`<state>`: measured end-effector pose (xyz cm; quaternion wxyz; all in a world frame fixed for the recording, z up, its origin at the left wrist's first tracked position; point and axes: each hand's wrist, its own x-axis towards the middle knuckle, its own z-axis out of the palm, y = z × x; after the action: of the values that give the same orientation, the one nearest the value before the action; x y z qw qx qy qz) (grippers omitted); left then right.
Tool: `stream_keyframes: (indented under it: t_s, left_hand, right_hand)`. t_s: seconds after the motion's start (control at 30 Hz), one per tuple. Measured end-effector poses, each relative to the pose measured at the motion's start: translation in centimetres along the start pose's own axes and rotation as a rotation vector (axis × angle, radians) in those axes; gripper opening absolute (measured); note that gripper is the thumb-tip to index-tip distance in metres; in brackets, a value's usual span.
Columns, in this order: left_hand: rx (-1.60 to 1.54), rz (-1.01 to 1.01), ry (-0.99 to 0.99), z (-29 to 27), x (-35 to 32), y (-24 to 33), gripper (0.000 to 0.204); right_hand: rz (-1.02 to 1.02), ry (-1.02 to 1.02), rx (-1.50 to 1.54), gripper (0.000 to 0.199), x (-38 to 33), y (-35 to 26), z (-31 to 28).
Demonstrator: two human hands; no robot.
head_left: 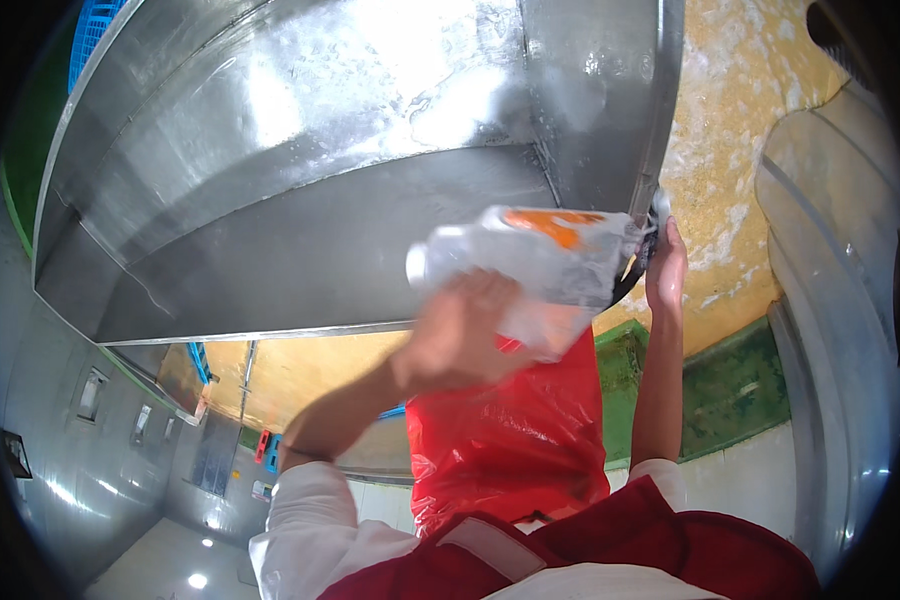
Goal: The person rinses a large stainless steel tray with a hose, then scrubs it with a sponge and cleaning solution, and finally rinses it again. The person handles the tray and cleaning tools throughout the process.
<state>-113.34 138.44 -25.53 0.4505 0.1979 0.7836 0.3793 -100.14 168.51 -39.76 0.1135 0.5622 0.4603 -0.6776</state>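
Observation:
A translucent plastic bottle [570, 270] with orange print is tilted on its side over the near right corner of a steel sink [340, 240]. Its white, cap-like end points left. My left hand [465, 325] is closed on its near side, smeared by motion. At the bottle's right end is my right hand [667, 265], upright beside the sink's corner, next to a small dark and grey thing [648, 240] I cannot make out. Most of the right fingers are hidden. A shiny red plastic apron [510, 440] hangs in front of me, below the bottle.
The sink's metal rim [260, 336] runs across in front of me. Wet yellow floor [725, 180] with whitish foam lies to the right, beside a green strip [735, 385] and a large translucent sheet-like surface [830, 200]. A blue basket [92, 40] shows at the far left.

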Motion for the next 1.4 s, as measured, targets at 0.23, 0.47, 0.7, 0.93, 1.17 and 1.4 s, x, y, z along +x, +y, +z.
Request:
stream_keyframes:
  t_s: [0.23,0.47,0.7,0.93,1.17,1.4]
  left_hand:
    - [0.090,-0.711,-0.062,-8.3,-1.7,-31.0,0.047]
    - [0.786,-0.874,-0.086,-5.0,8.1,-49.6,0.073]
    - [0.578,-0.448,-0.051,16.1,24.9,-38.0,0.056]
    - [0.215,-0.401,0.010,13.0,21.1,-36.6,0.048]
    - [-0.215,0.016,0.053,6.2,8.8,-17.8,0.030]
    - [0.091,0.190,-0.017,4.7,3.2,1.6,0.050]
  right_hand:
    - [-0.080,0.395,-0.210,0.046,0.6,1.8,3.1]
    - [-0.123,0.433,-0.195,0.047,0.8,4.3,-0.1]
    - [-0.212,0.386,-0.177,0.042,-0.1,4.0,2.0]
    - [-0.311,0.096,-0.282,0.055,0.8,4.5,0.5]
    - [-0.052,0.177,-0.029,0.061,-0.7,-0.1,3.6]
    - [0.104,-0.055,0.371,0.058,-1.0,-2.9,-0.8]
